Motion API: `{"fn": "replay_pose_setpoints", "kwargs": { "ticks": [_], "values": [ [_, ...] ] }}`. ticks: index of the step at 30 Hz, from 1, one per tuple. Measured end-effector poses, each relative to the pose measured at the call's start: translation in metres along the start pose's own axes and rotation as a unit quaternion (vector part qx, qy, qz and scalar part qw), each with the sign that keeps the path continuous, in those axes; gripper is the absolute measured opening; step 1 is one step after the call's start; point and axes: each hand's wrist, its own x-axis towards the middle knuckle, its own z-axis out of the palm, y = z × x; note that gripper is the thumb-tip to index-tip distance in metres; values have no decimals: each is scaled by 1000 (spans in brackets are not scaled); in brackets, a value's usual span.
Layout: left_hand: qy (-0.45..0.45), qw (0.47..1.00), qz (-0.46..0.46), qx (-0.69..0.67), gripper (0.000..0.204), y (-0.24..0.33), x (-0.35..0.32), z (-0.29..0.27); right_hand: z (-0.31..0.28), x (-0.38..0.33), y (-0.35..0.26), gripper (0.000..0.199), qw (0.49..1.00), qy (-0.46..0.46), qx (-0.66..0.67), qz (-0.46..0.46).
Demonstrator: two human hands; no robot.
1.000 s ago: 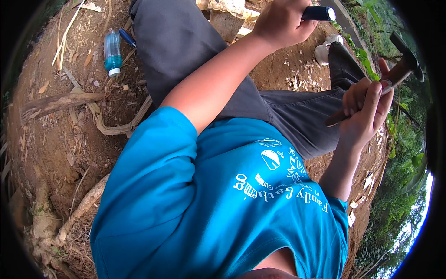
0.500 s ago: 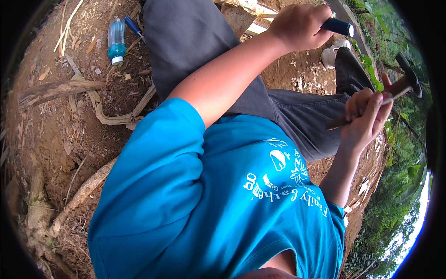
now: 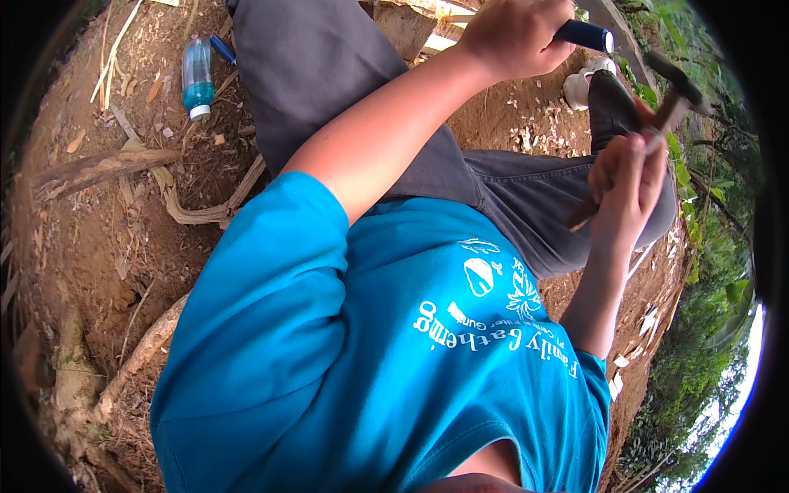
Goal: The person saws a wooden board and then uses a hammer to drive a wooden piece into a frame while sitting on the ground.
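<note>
Left hand (image 3: 514, 33) is closed around a dark blue cylindrical tool handle (image 3: 583, 34) set toward pale split wood (image 3: 411, 25). Right hand (image 3: 629, 185) grips a raised wooden-handled metal hammer (image 3: 670, 90). Striking step judged in hand; next move calls for a square blow.

Place: we are outdoors, on a bare earth work spot beside greenery, not in any room.
Ground: we see reddish-brown dirt (image 3: 99, 238) with exposed roots (image 3: 193, 209) and dry twigs.
Work traces: pale wood chips (image 3: 534, 135) lie scattered on the soil, near a cut timber piece (image 3: 407, 25).
Surroundings: green foliage (image 3: 711, 271) and a strip of sky close our right side.
Loose item: a plastic bottle (image 3: 197, 78) lies in the dirt.
</note>
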Motion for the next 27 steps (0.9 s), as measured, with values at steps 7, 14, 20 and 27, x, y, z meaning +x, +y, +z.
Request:
{"fn": "replay_pose_setpoints", "kwargs": {
  "ticks": [7, 14, 20, 27],
  "values": [
    [-18, 999, -13, 38, 17, -2, -2, 2, 2, 2, 1, 44, 997, 44, 31, -57],
    [-58, 990, 31, 121, 22, -9, -13, 16, -6, 0, 1, 43, 997, 42, 58, -12],
    [-107, 977, 49, 177, 25, -13, -23, 28, -16, -7, 15, 44, 996, 31, 82, 33],
    [-404, 882, 78, 229, 18, -4, -43, 30, -23, -7, 22, 43, 991, 58, 99, 63]
  ]
}}
